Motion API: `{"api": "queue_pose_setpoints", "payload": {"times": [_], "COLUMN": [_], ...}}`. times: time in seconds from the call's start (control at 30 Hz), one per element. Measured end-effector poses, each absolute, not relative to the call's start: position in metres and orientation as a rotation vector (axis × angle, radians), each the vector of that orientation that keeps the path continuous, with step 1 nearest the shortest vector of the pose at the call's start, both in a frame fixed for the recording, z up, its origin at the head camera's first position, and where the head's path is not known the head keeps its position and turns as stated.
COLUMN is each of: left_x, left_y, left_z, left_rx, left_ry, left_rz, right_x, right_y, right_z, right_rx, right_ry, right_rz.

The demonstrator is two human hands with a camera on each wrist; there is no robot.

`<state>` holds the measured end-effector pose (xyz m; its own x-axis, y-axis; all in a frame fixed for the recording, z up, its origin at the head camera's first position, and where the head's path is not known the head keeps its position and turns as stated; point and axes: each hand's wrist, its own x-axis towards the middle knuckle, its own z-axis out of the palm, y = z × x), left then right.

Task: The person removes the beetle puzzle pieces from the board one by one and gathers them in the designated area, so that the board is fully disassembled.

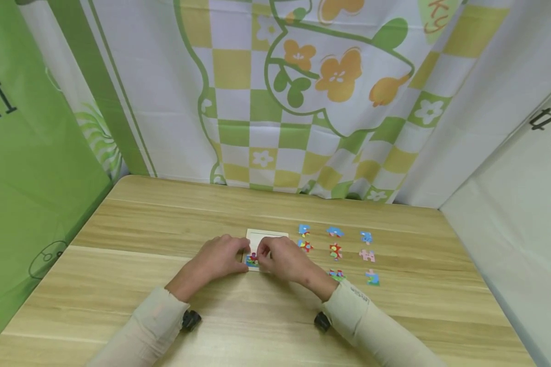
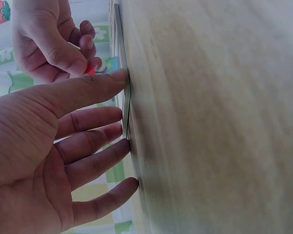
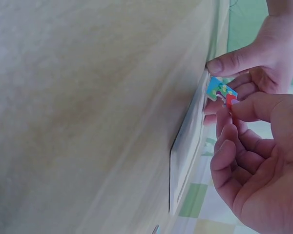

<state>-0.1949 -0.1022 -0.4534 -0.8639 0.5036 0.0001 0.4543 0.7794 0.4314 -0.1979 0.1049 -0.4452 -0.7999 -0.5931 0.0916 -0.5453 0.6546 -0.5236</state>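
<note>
My right hand (image 1: 282, 257) pinches a jigsaw piece (image 3: 222, 91) between thumb and index finger. The piece is blue and green with a red part, and stands tilted over the left end of a pale puzzle tray (image 1: 267, 234). At that tray's left edge rests my left hand (image 1: 218, 259), its thumb (image 2: 95, 89) and fairly straight fingers touching the rim. Part of the tray is hidden beneath the right hand. Whether other pieces lie in the tray, I cannot tell.
Several loose jigsaw pieces lie spread in rows right of the tray, among them a red sun-like piece (image 1: 335, 251), a pink piece (image 1: 367, 255) and a blue-green piece (image 1: 372, 278). The wooden table (image 1: 165, 214) ends at a checked curtain (image 1: 275, 127).
</note>
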Motion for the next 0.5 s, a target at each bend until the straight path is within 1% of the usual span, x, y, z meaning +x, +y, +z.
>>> {"api": "queue_pose_setpoints", "payload": {"times": [0.23,0.5], "left_x": [-0.195,-0.195], "left_y": [-0.101,-0.101], "left_z": [-0.452,-0.452], "left_rx": [0.765,0.749], "left_ry": [2.87,2.879], "left_rz": [0.621,0.598], "right_x": [-0.198,-0.198], "right_y": [0.112,0.134], "right_z": [-0.438,-0.432], "right_rx": [-0.97,-0.886], "right_ry": [2.761,2.771], "right_rz": [-0.908,-0.906]}}
